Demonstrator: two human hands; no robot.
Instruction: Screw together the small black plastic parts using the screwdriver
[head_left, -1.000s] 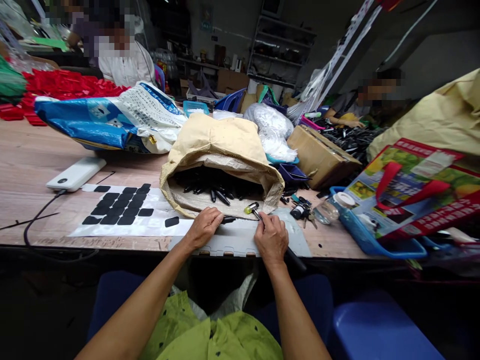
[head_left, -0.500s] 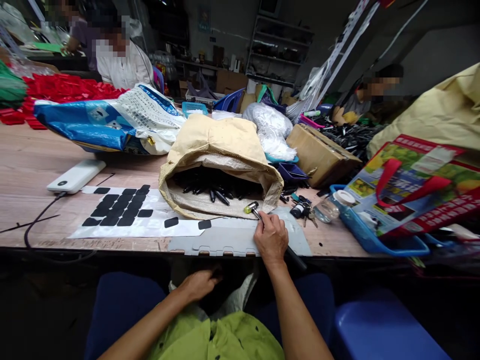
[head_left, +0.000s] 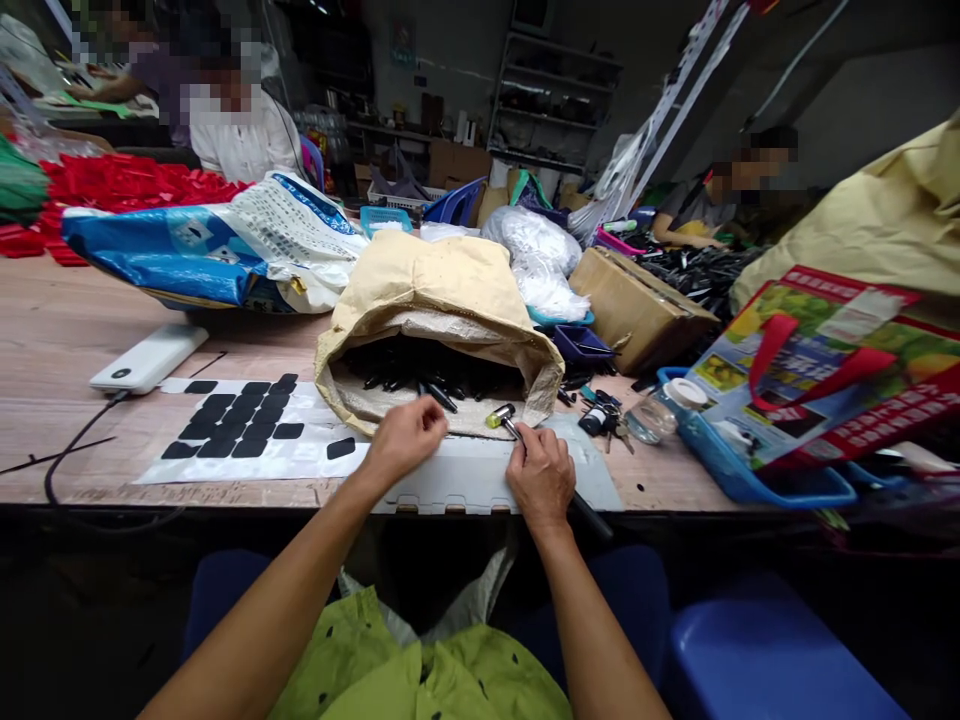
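My right hand [head_left: 538, 480] is closed round the black handle of a small hammer [head_left: 501, 415], whose yellow-and-metal head lies on a grey foam mat [head_left: 480, 485] at the table's near edge. My left hand [head_left: 405, 438] reaches over the mat toward the mouth of a tan paper sack [head_left: 431, 290] lying on its side, full of black plastic parts [head_left: 427, 375]. Its fingers are curled; I cannot make out anything in them. A white sheet carrying black rounded pads [head_left: 232, 425] lies to the left of the sack.
A white power bank [head_left: 150, 357] with a black cable sits at the left. Behind are a blue-white woven bag [head_left: 202, 245], red parts [head_left: 127, 180], a cardboard box [head_left: 637, 305], keys [head_left: 604, 415] and a blue basket [head_left: 750, 480] holding a printed bag. Other people work at the back left and right.
My left hand held a black part on the mat, dropped down to my lap, and has come back up to the sack's mouth. The right hand and hammer stayed put.
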